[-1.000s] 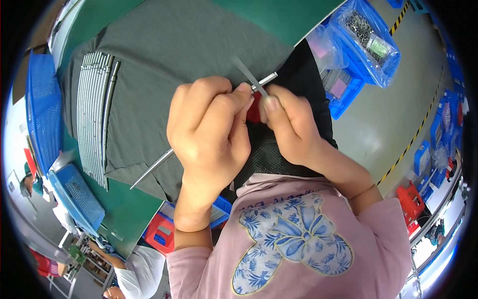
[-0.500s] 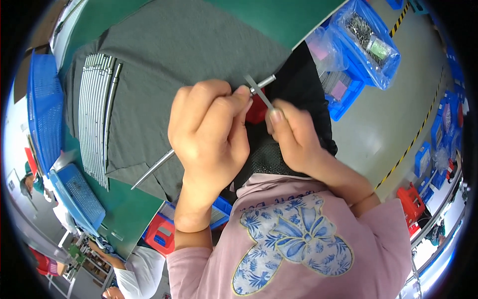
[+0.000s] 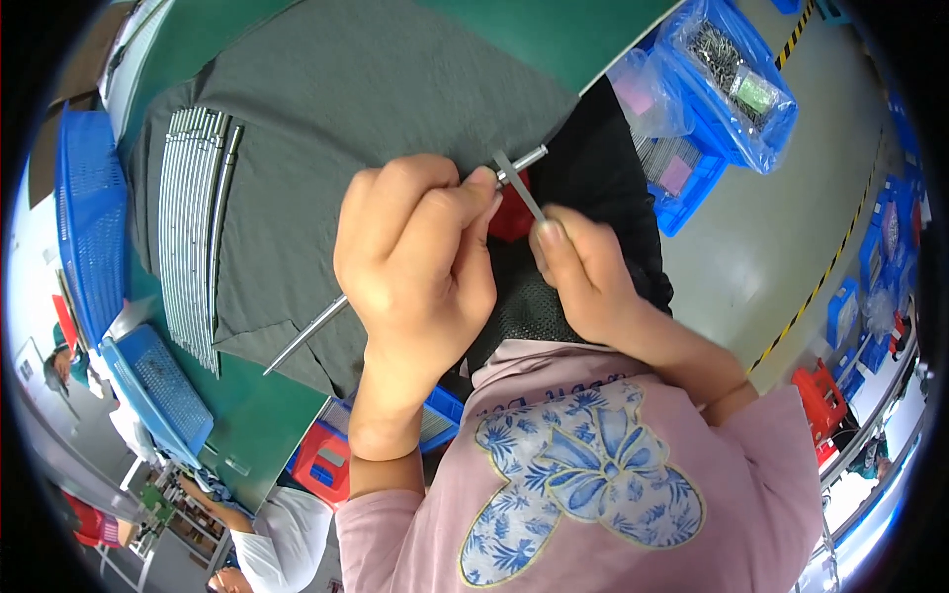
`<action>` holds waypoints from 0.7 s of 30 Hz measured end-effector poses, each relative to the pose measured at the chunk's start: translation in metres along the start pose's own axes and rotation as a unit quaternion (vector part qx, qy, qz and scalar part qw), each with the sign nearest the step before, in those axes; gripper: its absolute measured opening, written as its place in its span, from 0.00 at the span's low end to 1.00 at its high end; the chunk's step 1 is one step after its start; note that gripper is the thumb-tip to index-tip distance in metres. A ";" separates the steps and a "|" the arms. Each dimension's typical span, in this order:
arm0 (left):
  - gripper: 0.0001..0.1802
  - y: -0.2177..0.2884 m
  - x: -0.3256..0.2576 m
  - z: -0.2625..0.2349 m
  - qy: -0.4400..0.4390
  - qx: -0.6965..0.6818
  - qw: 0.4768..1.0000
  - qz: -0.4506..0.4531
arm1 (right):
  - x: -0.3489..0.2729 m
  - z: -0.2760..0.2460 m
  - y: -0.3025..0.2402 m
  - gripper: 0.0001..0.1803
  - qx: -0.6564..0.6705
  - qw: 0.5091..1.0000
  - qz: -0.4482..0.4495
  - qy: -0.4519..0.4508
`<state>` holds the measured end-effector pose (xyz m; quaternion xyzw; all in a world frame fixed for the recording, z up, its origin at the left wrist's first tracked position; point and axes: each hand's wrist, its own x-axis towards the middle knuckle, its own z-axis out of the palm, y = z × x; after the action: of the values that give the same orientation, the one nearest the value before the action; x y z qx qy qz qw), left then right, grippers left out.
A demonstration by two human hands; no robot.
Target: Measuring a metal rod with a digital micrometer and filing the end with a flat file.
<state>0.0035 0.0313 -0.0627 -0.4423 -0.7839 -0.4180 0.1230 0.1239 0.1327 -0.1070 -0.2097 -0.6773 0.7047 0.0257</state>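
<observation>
My left hand [image 3: 415, 262] is closed round a thin silver metal rod [image 3: 308, 334]. One end of the rod sticks out past the fingertips to the upper right; the other slants down over the grey cloth. My right hand [image 3: 588, 272] pinches a flat, narrow grey strip that looks like a small file [image 3: 521, 185]. That strip crosses the rod near its upper end and appears to touch it. On the cloth to the left lies a row of several similar metal rods [image 3: 190, 237], side by side, with one rod slightly apart at the row's right.
Grey cloth [image 3: 326, 109] covers much of the green table [image 3: 554, 35]. Blue baskets [image 3: 91, 212] stand along the left. At the upper right are a blue bin [image 3: 771, 138] of small metal parts and another of rods. A person in a white sleeve [image 3: 287, 534] sits at lower left.
The flat strip has shifted slightly along with my right hand, still crossing the rod. My left hand and the rod stay almost in place.
</observation>
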 end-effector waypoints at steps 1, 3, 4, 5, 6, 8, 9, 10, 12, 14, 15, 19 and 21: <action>0.09 0.000 0.002 0.002 0.004 0.003 1.000 0.000 | 0.000 -0.003 0.001 0.12 0.002 1.000 0.010 -0.005; 0.09 0.001 -0.001 -0.001 -0.005 0.012 1.000 0.007 | 0.012 -0.001 -0.020 0.17 -0.023 0.998 -0.060 0.007; 0.09 -0.001 0.000 -0.001 0.002 0.007 1.000 0.012 | 0.022 0.003 -0.026 0.17 0.007 0.997 -0.079 -0.001; 0.09 0.000 -0.001 -0.003 0.000 0.005 1.000 0.011 | 0.023 0.002 -0.034 0.16 -0.005 0.997 -0.070 -0.021; 0.09 0.001 -0.002 -0.004 -0.007 0.001 1.000 0.006 | 0.016 0.005 -0.025 0.13 -0.015 0.998 -0.056 0.006; 0.09 0.000 -0.002 0.000 0.002 0.002 1.000 0.004 | 0.004 0.005 -0.001 0.11 -0.043 0.998 -0.048 0.028; 0.09 -0.001 0.001 0.001 0.006 0.007 1.000 0.004 | 0.001 0.000 0.002 0.10 -0.008 1.000 0.004 0.010; 0.09 -0.001 0.001 0.001 0.003 0.012 1.000 0.010 | 0.006 -0.001 -0.005 0.10 -0.025 0.999 -0.029 0.013; 0.09 0.000 -0.002 -0.002 -0.002 0.010 1.000 0.007 | 0.022 -0.002 -0.028 0.10 -0.014 0.998 -0.061 -0.012; 0.09 0.000 -0.002 -0.003 -0.005 0.003 1.000 0.007 | 0.021 0.004 -0.023 0.10 -0.021 0.997 -0.070 0.015; 0.09 0.000 0.000 -0.002 -0.007 0.000 1.000 0.006 | 0.014 0.008 -0.006 0.10 -0.027 0.995 -0.087 0.050; 0.09 0.001 0.001 0.000 -0.002 0.021 1.000 0.008 | 0.014 -0.001 -0.008 0.09 -0.055 0.995 -0.075 0.025; 0.09 0.002 -0.001 -0.002 -0.011 0.010 1.000 0.011 | 0.028 0.005 -0.025 0.10 -0.024 0.991 -0.131 0.024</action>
<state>0.0049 0.0293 -0.0610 -0.4539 -0.7849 -0.4034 0.1231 0.0902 0.1390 -0.0904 -0.1362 -0.7152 0.6732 0.1292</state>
